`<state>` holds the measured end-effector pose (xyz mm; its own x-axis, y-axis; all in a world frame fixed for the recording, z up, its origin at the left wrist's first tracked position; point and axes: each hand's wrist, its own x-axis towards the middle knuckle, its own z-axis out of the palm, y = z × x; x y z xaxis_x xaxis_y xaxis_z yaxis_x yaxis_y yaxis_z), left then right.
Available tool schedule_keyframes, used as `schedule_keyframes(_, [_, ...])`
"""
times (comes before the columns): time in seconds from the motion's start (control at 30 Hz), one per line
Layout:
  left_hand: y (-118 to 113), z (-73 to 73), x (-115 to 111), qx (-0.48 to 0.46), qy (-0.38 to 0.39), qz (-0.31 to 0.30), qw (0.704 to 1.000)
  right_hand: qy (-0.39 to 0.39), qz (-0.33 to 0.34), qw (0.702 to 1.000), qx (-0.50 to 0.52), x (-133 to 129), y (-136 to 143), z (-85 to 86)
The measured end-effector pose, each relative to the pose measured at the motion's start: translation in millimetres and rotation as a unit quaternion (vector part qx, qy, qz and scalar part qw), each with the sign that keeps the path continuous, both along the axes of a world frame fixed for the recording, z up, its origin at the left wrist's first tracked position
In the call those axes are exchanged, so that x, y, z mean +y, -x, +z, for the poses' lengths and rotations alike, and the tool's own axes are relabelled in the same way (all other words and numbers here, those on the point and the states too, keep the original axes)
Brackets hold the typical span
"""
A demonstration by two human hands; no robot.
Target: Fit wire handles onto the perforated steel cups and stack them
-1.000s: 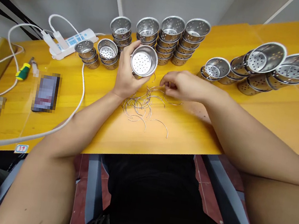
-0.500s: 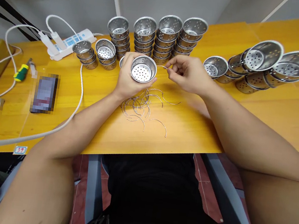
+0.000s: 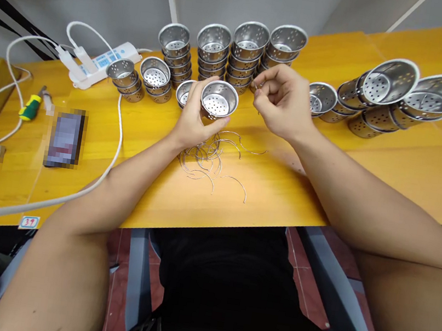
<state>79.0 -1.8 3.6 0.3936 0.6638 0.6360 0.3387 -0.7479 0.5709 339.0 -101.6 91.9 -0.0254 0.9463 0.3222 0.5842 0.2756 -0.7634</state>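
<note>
My left hand (image 3: 195, 118) is closed around a perforated metal cup (image 3: 219, 100), its open top tilted toward me. To the right of it, my right hand (image 3: 278, 101) pinches a thin curved wire, mostly hidden by the fingers; a short bit shows at the fingertips. The two hands are apart. Below them on the table lies a loose pile of curved metal wires (image 3: 209, 155). Another perforated cup (image 3: 183, 92) stands just behind my left hand, partly covered by it.
Stacks of perforated cups (image 3: 213, 42) line the back of the yellow table (image 3: 266, 194). More stacks (image 3: 388, 88) lean at the right. On the left are a power strip (image 3: 105, 62) with white cables, a green-yellow screwdriver (image 3: 31, 107) and a blurred phone-like object (image 3: 65, 137).
The cup in my left hand has shifted slightly right, uncovering more of the cup behind it. My right hand has turned, and the wire no longer points out toward the held cup.
</note>
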Motion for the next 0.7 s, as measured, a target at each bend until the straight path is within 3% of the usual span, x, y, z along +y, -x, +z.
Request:
schedule_keyframes(0.17, [8.1,11.0,-5.4,-0.003,0.060,-0.027,0.998,-0.007,-0.001,1.000,-0.031,-8.0,5.0,3.0])
schedule_keyframes(0.37, [5.7,10.2,-4.8,-0.017,0.071,-0.037,0.997,-0.019,0.013,0.995,-0.094,-13.9,12.8,3.4])
schedule_keyframes(0.5, [3.2,3.9,-0.2,-0.001,0.083,-0.037,0.996,-0.030,0.002,0.996,-0.088,-14.6,13.1,3.3])
schedule_keyframes(0.7, [2.6,-15.5,13.7,-0.021,0.030,-0.103,0.994,-0.073,0.038,0.996,-0.031,-2.4,9.7,-11.7])
